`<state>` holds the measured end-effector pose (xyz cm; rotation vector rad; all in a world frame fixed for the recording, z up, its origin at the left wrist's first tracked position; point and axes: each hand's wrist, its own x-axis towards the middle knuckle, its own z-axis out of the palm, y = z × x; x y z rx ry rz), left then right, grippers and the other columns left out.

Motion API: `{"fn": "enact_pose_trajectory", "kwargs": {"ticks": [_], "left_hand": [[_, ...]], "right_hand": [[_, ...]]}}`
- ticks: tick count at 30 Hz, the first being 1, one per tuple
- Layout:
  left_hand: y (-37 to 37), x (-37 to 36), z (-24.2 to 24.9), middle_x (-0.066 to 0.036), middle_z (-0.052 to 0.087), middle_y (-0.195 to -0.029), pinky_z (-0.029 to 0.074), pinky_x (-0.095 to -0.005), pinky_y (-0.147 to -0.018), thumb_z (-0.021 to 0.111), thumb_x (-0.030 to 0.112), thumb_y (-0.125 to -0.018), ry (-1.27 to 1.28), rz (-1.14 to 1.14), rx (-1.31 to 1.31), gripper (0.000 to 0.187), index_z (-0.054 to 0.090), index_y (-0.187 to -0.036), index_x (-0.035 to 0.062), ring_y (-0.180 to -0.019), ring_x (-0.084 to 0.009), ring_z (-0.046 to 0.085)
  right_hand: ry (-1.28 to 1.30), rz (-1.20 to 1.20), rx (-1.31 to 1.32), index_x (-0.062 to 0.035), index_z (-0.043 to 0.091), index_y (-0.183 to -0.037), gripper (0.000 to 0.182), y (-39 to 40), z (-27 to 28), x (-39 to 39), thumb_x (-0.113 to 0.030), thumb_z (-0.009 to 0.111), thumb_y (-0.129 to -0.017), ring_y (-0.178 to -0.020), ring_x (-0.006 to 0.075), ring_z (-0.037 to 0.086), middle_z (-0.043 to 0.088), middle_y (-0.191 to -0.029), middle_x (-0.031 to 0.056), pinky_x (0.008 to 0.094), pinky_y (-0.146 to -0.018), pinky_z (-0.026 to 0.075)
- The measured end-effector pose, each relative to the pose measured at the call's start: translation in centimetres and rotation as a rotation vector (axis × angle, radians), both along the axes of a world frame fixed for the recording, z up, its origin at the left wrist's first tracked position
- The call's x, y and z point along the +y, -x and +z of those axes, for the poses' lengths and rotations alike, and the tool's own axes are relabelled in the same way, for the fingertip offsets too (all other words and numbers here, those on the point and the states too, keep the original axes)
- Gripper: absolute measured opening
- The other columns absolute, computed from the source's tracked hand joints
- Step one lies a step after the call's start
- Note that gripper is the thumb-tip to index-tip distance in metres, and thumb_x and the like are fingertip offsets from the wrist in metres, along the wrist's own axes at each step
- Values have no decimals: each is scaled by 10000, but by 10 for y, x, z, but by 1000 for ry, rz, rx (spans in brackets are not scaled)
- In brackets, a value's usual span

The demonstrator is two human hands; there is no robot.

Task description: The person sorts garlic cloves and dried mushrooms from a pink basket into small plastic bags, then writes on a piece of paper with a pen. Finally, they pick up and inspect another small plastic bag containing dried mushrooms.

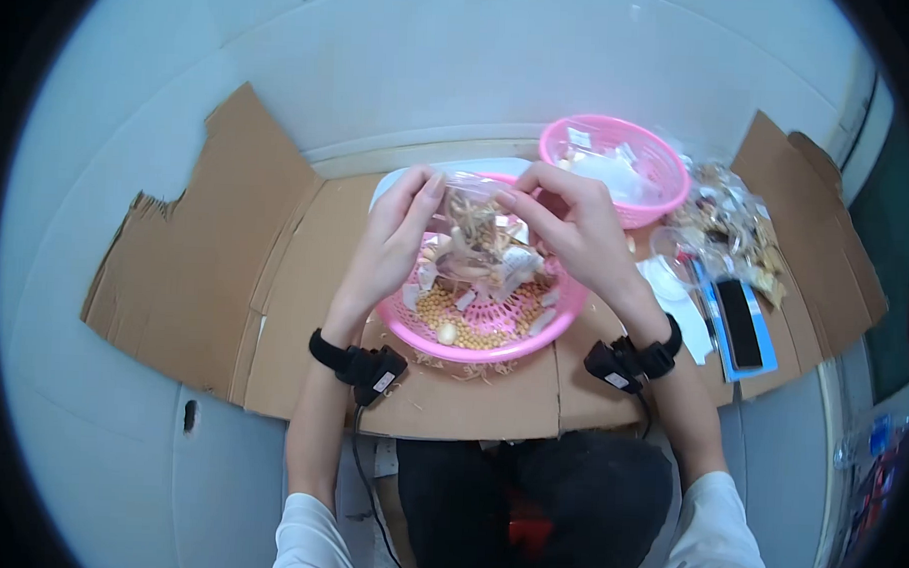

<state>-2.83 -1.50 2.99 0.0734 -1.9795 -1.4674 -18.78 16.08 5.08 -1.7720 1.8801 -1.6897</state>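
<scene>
Both my hands pinch the top edge of a clear plastic bag, one at each upper corner. Inside it are thin, tan, dried root-like pieces and what looks like a small white slip. My left hand has thumb and fingers closed on the left corner; my right hand grips the right one. The bag hangs over a pink plastic basket. In that basket lie many round yellowish beans, one larger pale round piece, and white slips. The bag hides part of the basket.
A second pink basket behind on the right holds clear bags and white slips. Beside it are filled bags, a clear round container, and a dark phone on a blue item. Cardboard flaps rise at both sides.
</scene>
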Motion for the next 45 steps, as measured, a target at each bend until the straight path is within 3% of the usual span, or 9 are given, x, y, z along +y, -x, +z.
{"fn": "enact_pose_trajectory", "kwargs": {"ticks": [4, 9, 12, 18, 27, 28, 32, 36, 45], "left_hand": [[-13, 15, -7, -48, 596, -1188, 534, -313, -955, 572, 200, -1123, -125, 44, -46, 295, 539, -1356, 22, -1065, -123, 607], [-27, 88, 9, -175, 474, -1549, 405, -435, -1189, 715, 158, -1013, 234, 105, 100, 671, 376, -1566, -14, -1406, -278, 495], [-36, 136, 8, -186, 476, -1539, 406, -446, -1187, 763, 123, -958, 432, 246, 112, 735, 375, -1567, -11, -1385, -299, 512], [-31, 195, -20, -191, 666, -1174, 518, -453, -976, 729, 27, -907, 604, 10, 90, 255, 646, -1144, -19, -1117, -356, 649], [4, 204, -111, -171, 567, -1459, 286, -510, -1276, 646, 142, -989, 914, -7, -67, 388, 615, -1348, -2, -1461, -349, 455], [2, 204, -111, -171, 567, -1459, 286, -510, -1276, 646, 142, -989, 911, 7, -82, 388, 615, -1348, -2, -1461, -349, 455], [3, 206, -114, -167, 510, -1548, 263, -509, -1288, 634, 227, -1008, 948, 20, -127, 507, 541, -1447, -10, -1511, -338, 399], [8, 208, -115, -179, 508, -1553, 258, -508, -1291, 634, 241, -1010, 928, 65, -105, 535, 525, -1453, -40, -1517, -333, 396], [11, 212, -112, -182, 592, -1455, 337, -490, -1258, 656, 163, -984, 859, -94, 61, 444, 582, -1372, -41, -1432, -339, 495]], "right_hand": [[126, -9, -12, 8, 753, -987, 263, -3, -10, 5, -251, 720, -1016, -648, 98, 645, 707, -744, 45, 266, -593, 498], [258, -13, -185, 10, 713, -1006, 231, -18, -6, 76, -212, 677, -1060, -708, 68, 691, 737, -808, 24, 231, -576, 507], [184, -104, -231, -12, 693, -983, 235, -17, -7, 136, -226, 656, -1074, -721, 72, 706, 747, -842, 30, 226, -568, 504], [-149, -176, -547, -23, 642, -1024, 238, 6, -100, 162, -245, 609, -1103, -769, 93, 743, 760, -892, 68, 228, -549, 510], [-316, -328, -42, 17, 761, -1117, 226, 35, -114, 151, -174, 677, -1030, -779, 79, 690, 764, -885, 70, 271, -652, 524], [-368, -353, 8, 12, 758, -1117, 231, 36, -106, 155, -187, 682, -1028, -794, 79, 692, 774, -916, 70, 269, -658, 518], [-415, -742, 344, -23, 706, -968, 291, 49, -74, 195, -313, 720, -983, -820, 356, 713, 730, -885, 167, 431, -717, 548], [-855, -980, 563, -8, 602, -1028, 384, 81, -81, 237, -386, 665, -1004, -900, 407, 708, 715, -994, 194, 528, -739, 552], [-854, -887, 769, -7, 605, -955, 216, 101, -90, 229, -223, 611, -941, -882, 409, 708, 716, -931, 200, 546, -758, 554]]}}
